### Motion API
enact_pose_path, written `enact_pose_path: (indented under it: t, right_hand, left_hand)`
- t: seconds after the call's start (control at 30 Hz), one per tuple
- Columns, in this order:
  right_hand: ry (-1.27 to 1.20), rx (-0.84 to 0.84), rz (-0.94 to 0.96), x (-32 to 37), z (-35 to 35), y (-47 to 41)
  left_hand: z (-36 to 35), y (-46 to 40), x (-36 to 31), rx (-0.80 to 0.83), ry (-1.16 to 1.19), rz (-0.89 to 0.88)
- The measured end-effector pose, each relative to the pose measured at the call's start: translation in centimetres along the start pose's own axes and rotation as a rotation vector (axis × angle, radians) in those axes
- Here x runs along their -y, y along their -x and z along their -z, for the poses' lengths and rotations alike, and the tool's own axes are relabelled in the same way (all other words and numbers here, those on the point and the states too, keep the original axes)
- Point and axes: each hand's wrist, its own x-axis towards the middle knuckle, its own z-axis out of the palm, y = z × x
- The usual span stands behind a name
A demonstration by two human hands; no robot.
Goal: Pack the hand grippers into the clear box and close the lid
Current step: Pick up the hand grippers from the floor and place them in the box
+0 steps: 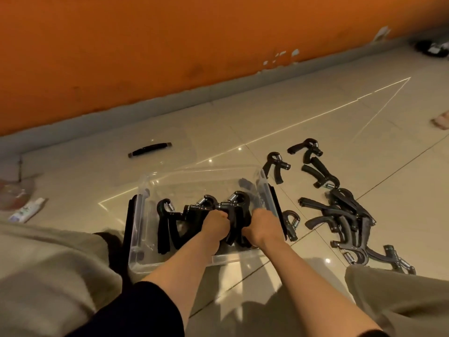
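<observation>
- The clear box (143, 210) stood open on the tiled floor (279, 113), directly in front of the person, its long axis running away from the body toward the orange wall (145, 45).
- Several hand grippers (170, 224) already stood in a row inside the box, along its near end, spring heads up and handles down.
- The left hand (215, 226) was inside the box, fingers curled round the handles of one packed gripper; this grip was closed on that item.
- The right hand (262, 228) was just beside it, against the right wall of the box, fingers curled down over the neighbouring gripper (239, 207).
- The loose grippers (340, 215) lay in a scattered pile on the floor to the right of the box, with one single gripper (291, 224) touching the box's right wall.
- Judgement: the right hand was the nearer one to the pile, so the next pick would fall to it, reaching sideways to the right.
- The lid (170, 154), clear with a black handle, lay flat on the floor beyond the far end of the box; packing was partly done.
</observation>
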Motion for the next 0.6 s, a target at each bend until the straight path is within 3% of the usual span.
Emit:
enact_pose_path:
  t: [0.33,0.6]
  right_hand:
    - [0.159,-0.027,-0.075,0.9,-1.8,-2.1]
    - [0.074,-0.043,-0.081,0.7,-1.9,-2.4]
  left_hand:
    - [-1.3,-2.5,0.5,0.064,0.053,0.092]
    - [-1.2,-3.2,0.6,0.113,0.030,0.089]
